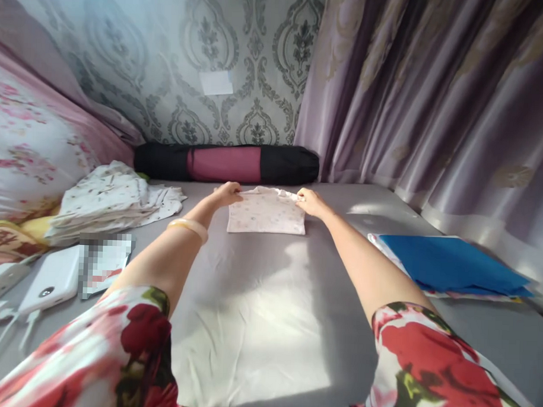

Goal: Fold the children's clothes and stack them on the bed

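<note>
A small white garment (267, 214) with a faint print lies folded into a rectangle on the grey bed sheet (268, 310). My left hand (228, 193) pinches its far left corner, fingers closed on the cloth. At the far right corner, my right hand (310, 202) grips the same edge between thumb and fingers. Both arms reach straight ahead, and the garment's far edge looks gathered and uneven between the hands. Its near edge is straight and rests on the sheet.
Left are a pile of printed white cloth (111, 198), a white power bank (53, 279) with cables, a power strip (4, 280) and a blurred packet (106, 266). A black and maroon roll bag (223, 164) lies along the wall. Right is a blue folder (451, 263) beside the curtain (391, 101).
</note>
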A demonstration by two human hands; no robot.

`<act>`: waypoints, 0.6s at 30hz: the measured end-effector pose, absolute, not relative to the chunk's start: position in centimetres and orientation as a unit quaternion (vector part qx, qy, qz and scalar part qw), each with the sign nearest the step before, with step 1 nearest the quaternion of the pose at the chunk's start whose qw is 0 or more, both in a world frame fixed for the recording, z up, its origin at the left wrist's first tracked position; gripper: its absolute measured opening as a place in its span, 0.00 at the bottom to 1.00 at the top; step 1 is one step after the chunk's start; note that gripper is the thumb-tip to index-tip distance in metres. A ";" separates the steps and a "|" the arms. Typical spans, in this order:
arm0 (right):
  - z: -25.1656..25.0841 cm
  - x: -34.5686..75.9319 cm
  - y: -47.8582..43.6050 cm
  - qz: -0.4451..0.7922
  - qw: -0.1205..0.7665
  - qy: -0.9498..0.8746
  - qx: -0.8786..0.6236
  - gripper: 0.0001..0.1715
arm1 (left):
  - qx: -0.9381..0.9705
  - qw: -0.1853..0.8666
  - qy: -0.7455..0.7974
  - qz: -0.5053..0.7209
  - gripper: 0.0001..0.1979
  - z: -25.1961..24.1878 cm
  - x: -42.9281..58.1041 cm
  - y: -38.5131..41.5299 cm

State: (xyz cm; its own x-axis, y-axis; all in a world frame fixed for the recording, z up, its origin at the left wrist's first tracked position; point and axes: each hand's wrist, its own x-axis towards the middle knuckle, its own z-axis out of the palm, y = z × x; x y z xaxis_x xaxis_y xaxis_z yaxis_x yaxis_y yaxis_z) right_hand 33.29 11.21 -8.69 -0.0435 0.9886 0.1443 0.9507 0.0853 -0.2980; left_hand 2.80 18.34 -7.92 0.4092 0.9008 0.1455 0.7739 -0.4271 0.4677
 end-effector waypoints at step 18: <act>-9.4 34.3 -6.8 -0.021 0.209 -0.805 -0.555 0.13 | 0.860 0.100 0.450 0.221 0.14 -7.7 -0.2 -0.5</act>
State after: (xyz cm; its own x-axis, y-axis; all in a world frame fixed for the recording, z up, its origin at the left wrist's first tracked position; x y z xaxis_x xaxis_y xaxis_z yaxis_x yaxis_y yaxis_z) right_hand 34.34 -6.77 -9.43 -0.2980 0.8843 0.3595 0.9021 0.3840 -0.1969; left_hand -0.23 -0.54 -7.69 0.4980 0.8172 0.2901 0.7288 -0.5757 0.3706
